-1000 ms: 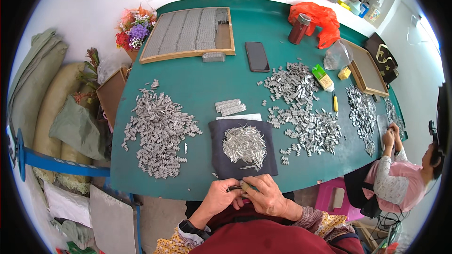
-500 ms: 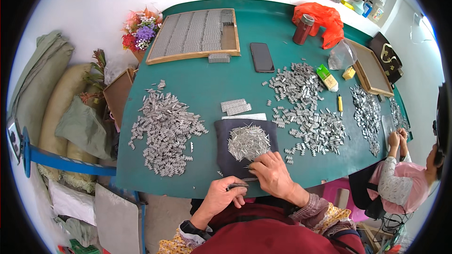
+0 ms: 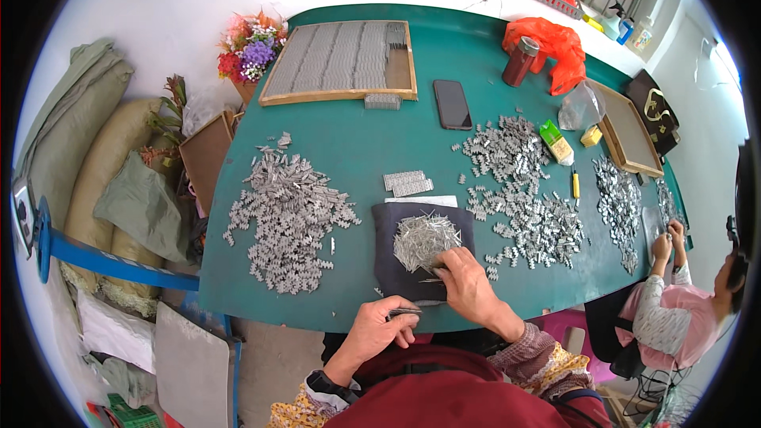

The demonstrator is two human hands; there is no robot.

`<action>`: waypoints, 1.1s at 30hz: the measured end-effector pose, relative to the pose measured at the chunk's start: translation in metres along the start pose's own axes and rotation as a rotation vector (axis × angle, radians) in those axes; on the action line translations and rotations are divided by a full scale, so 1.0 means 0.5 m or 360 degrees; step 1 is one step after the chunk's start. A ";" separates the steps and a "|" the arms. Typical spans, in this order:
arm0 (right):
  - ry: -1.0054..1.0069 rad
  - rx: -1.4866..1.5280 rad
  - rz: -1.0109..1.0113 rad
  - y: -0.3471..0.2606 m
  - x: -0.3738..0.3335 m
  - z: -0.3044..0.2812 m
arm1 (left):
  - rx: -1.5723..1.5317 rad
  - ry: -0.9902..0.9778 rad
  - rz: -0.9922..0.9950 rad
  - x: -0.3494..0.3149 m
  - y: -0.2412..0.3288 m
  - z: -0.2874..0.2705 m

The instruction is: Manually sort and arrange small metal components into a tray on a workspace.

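My left hand point(image 3: 376, 330) is closed at the table's near edge, around a small dark metal piece point(image 3: 403, 312) that sticks out between thumb and fingers. My right hand point(image 3: 473, 288) has its fingertips pressed together at the near right edge of a heap of thin metal pins point(image 3: 424, 242). A few pins lie beside those fingertips; whatever is between them is hidden. The heap rests on a dark cloth pad point(image 3: 388, 257). Just behind the pad lie a white strip point(image 3: 428, 200) and small joined blocks of grey metal pieces point(image 3: 408, 182).
Loose toothed metal pieces lie in piles at left point(image 3: 289, 222) and right point(image 3: 535, 222). Farther back are a wooden-framed tray point(image 3: 341, 95) of lined-up pieces, a phone point(image 3: 453, 105), a red flask point(image 3: 520, 62) and a yellow-handled tool point(image 3: 575, 184). Another person point(image 3: 674, 313) works at right.
The view has shifted slightly, so the table appears lower and farther right. My right hand has moved a little farther onto the pin heap. My left hand keeps its hold on the dark piece.
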State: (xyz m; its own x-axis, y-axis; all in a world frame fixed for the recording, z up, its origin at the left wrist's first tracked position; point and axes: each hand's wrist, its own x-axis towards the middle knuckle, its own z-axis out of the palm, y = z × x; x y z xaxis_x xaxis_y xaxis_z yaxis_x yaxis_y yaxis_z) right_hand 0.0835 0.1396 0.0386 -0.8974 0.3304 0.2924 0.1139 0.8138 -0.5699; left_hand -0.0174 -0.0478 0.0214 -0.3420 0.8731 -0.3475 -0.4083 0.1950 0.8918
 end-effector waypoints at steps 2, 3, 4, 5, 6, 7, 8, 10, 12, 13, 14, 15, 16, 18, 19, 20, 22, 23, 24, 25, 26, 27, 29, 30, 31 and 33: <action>0.0058 0.0285 0.0085 0.007 -0.002 -0.005 | 0.0029 0.0001 -0.0003 0.007 0.015 0.007; 0.0062 0.0278 0.0081 0.006 -0.002 -0.011 | 0.0059 0.0005 -0.0016 0.011 0.023 0.011; -0.0025 0.0561 0.0311 0.000 -0.003 -0.017 | 0.0060 0.0008 -0.0013 0.014 0.028 0.014; -0.0114 0.0843 0.0542 -0.002 -0.004 -0.020 | 0.0005 0.0039 0.0037 0.016 0.031 0.017; -0.0113 0.0844 0.0540 0.001 -0.007 -0.019 | -0.0051 0.0070 0.0086 0.018 0.033 0.019; -0.0147 0.1064 0.0643 0.005 -0.011 -0.020 | -0.0049 0.0061 0.0086 0.021 0.032 0.021; -0.0180 0.1284 0.0746 0.008 -0.015 -0.021 | -0.0052 0.0059 0.0125 0.024 0.029 0.021; -0.0187 0.1214 0.0697 0.010 -0.022 -0.022 | -0.0053 0.0055 0.0161 0.028 0.026 0.023; -0.0200 0.1149 0.0646 0.014 -0.030 -0.019 | -0.0031 0.0059 0.0190 0.030 0.025 0.025; -0.0185 0.1144 0.0547 0.019 -0.033 -0.015 | -0.0029 0.0060 0.0188 0.031 0.024 0.026; -0.0170 0.1139 0.0448 0.021 -0.035 -0.012 | -0.0006 0.0061 0.0179 0.031 0.024 0.027; -0.0170 0.1141 0.0447 0.018 -0.036 -0.013 | 0.0017 0.0063 0.0170 0.031 0.024 0.028; -0.0175 0.1096 0.0421 0.015 -0.036 -0.014 | 0.0017 0.0063 0.0168 0.033 0.024 0.029; -0.0181 0.1050 0.0394 0.005 -0.036 -0.020 | 0.0024 0.0041 0.0118 0.035 0.024 0.030; -0.0199 0.0992 0.0411 -0.001 -0.035 -0.024 | 0.0027 0.0045 0.0115 0.035 0.024 0.031; -0.0217 0.0934 0.0428 -0.008 -0.034 -0.029 | 0.0050 0.0055 0.0119 0.034 0.024 0.032; -0.0175 0.0835 0.0336 -0.024 -0.031 -0.037 | 0.0072 0.0064 0.0123 0.033 0.024 0.033; -0.0134 0.0731 0.0245 -0.029 -0.030 -0.040 | 0.0109 0.0074 0.0125 0.033 0.023 0.033; -0.0133 0.0732 0.0246 -0.032 -0.029 -0.042 | 0.0147 0.0084 0.0128 0.033 0.022 0.033; -0.0136 0.0625 0.0122 -0.035 -0.030 -0.044 | 0.0148 0.0082 0.0126 0.031 0.023 0.034; -0.0139 0.0518 -0.0003 -0.038 -0.031 -0.046 | 0.0196 0.0087 0.0141 0.030 0.024 0.035; -0.0137 0.0520 0.0000 -0.045 -0.031 -0.049 | 0.0244 0.0091 0.0156 0.029 0.026 0.036; -0.0178 0.0493 -0.0046 -0.054 -0.029 -0.054 | 0.0287 0.0090 0.0148 0.030 0.028 0.040; -0.0178 0.0494 -0.0043 -0.055 -0.029 -0.055 | 0.0329 0.0091 0.0142 0.030 0.030 0.041; -0.0205 0.0464 -0.0057 -0.055 -0.027 -0.055 | 0.0330 0.0092 0.0141 0.029 0.033 0.043; -0.0233 0.0436 -0.0070 -0.056 -0.025 -0.054 | 0.0401 0.0081 0.0152 0.026 0.039 0.046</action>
State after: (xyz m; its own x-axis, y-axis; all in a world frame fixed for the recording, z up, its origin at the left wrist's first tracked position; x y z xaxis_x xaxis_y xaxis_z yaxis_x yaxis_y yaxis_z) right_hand 0.1032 0.1257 0.0718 -0.9531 0.2089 0.2189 -0.0277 0.6599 -0.7508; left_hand -0.0105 -0.0223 0.0410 -0.4136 0.8706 -0.2666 -0.1506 0.2234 0.9630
